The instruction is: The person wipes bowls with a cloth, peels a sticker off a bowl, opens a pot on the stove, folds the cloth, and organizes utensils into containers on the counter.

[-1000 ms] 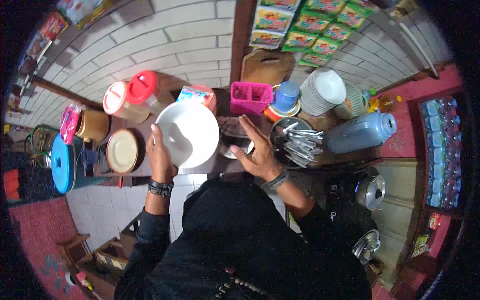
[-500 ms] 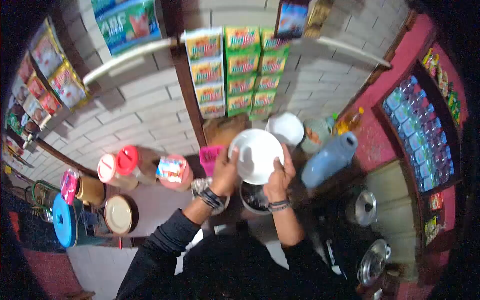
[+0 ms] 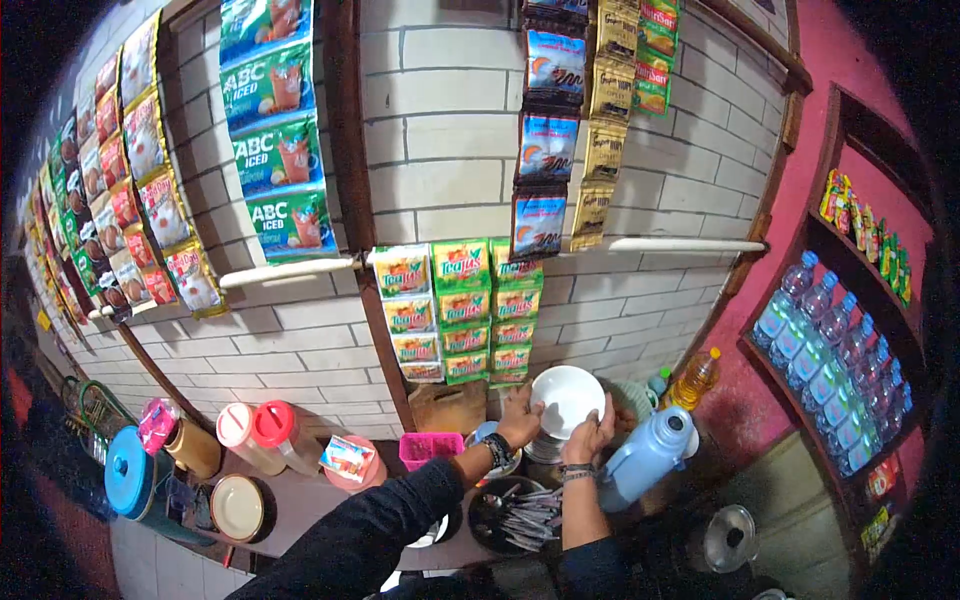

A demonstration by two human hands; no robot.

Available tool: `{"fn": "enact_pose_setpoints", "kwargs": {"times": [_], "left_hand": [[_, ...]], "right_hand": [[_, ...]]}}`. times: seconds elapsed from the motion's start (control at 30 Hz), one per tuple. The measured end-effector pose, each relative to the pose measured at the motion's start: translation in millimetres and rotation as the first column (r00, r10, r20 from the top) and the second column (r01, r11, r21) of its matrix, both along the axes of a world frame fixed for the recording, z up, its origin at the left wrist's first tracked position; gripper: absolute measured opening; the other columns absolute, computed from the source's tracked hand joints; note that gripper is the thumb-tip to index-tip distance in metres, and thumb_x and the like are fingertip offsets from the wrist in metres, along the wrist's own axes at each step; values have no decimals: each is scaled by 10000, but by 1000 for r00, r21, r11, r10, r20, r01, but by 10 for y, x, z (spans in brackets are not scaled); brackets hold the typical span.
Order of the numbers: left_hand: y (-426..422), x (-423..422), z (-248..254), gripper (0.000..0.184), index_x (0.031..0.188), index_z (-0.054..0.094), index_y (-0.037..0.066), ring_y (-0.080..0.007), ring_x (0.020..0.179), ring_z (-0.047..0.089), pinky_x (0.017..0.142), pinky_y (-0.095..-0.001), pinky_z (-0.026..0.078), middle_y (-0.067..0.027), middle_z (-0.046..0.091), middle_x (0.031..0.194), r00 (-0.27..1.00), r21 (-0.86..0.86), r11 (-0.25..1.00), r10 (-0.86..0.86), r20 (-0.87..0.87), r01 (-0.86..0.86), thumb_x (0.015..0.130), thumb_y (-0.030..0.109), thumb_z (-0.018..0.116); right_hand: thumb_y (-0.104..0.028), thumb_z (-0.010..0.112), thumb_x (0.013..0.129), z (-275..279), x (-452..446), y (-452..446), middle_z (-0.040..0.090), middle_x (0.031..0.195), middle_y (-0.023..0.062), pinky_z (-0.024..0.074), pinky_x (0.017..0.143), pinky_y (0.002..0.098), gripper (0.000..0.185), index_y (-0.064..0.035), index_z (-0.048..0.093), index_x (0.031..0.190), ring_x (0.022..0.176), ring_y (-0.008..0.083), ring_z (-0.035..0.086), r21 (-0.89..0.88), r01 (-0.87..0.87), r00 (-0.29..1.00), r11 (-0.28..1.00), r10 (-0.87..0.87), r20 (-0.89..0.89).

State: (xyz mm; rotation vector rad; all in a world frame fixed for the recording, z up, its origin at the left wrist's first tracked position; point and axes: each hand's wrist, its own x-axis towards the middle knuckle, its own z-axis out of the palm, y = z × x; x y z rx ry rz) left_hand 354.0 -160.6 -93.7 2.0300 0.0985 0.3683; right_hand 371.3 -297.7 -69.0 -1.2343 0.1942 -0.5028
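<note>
A white bowl point(image 3: 570, 398) sits at the top of a stack of white dishes point(image 3: 543, 449) against the tiled wall. At its left rim is my left hand point(image 3: 518, 418), fingers curled on the edge. My right hand point(image 3: 592, 438) grips the near right rim, thumb toward the inside. I cannot tell whether the bowl's full weight rests on the stack. Below my wrists, a dark basin point(image 3: 490, 512) holds several metal spoons point(image 3: 530, 518). A pink basket point(image 3: 431, 450) stands left of my left hand, and a blue thermos jug point(image 3: 645, 460) right of my right hand.
An oil bottle point(image 3: 695, 380) stands behind the jug. Sachet strips point(image 3: 463, 310) hang low above the bowl. Along the left counter are lidded pitchers point(image 3: 283, 437), a pink container point(image 3: 352, 463) and a cream plate point(image 3: 238, 507). Water bottles point(image 3: 830, 370) fill a right-hand shelf; a pot lid point(image 3: 730, 537) lies below.
Both hands have carried the white bowl away from me, to the stack by the wall. The view has tilted up, showing more wall and hanging sachets; the spoons in the basin are now visible.
</note>
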Motion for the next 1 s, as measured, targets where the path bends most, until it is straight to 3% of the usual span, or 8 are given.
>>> {"fn": "enact_pose_setpoints", "kwargs": {"times": [0.2,0.23,0.37,0.57,0.7,0.8,0.9,1.0], "left_hand": [[14,-87,74,648,1530,364,-32,-510,1503,250,1233,-484,263,-365,357,1557,994,-109,990,-97,-57,90,985,255,565],[82,221,-710,589,1475,404,-27,-528,1385,434,1140,-508,384,-383,490,1432,999,98,995,31,29,-34,971,225,575],[-56,-19,-279,596,1474,373,4,-525,1159,620,1005,-521,490,-362,646,1197,983,-151,988,7,-185,-36,960,227,578],[-92,-150,47,785,1563,220,-120,-442,1429,436,1184,-443,349,-386,400,1522,977,-112,994,-36,-211,12,1026,346,551],[-48,-347,-137,674,1544,319,-92,-360,1411,485,1171,-435,370,-315,483,1498,988,-66,998,-12,156,22,1045,293,555],[105,-1017,374,585,1525,412,-32,-302,1330,565,1129,-396,421,-266,597,1395,988,-227,966,-142,-55,126,1055,284,558],[393,-1993,539,394,1382,621,8,-191,1165,650,1016,-338,494,-152,725,1221,984,-287,941,-164,68,177,1090,256,527],[800,-2707,691,381,1374,635,34,-188,1073,686,951,-355,528,-140,749,1156,980,-271,942,-198,32,199,1086,262,536]], "right_hand": [[106,450,951,-586,320,-45,597,1431,183,437,1096,400,497,10,575,1422,1271,307,591,-68,-17,1000,998,17,3],[100,447,948,-592,292,-48,587,1449,205,422,1113,407,509,5,574,1431,1302,329,578,-92,-19,1000,996,19,-3],[95,458,930,-450,186,-112,562,1485,227,388,1143,409,543,-8,567,1452,1356,345,548,-347,-16,998,938,-8,-69],[24,481,940,-758,381,-223,474,1545,267,308,1213,414,559,43,477,1498,1447,362,447,-457,-149,985,877,91,-146],[-76,540,997,-560,83,-147,378,1605,277,269,1232,430,542,38,446,1518,1495,383,366,-522,-152,982,839,67,-178],[-127,558,1017,-233,-645,-89,336,1622,284,268,1229,444,544,38,436,1521,1502,395,346,-757,-113,981,643,191,16],[-155,555,1020,42,-1717,233,687,1278,236,460,1069,454,344,30,664,1289,1215,375,641,-627,-350,884,696,467,26],[-168,582,1000,553,-2467,487,732,1124,223,555,900,440,271,18,723,1140,1025,389,715,-778,-345,807,525,589,40]]}}
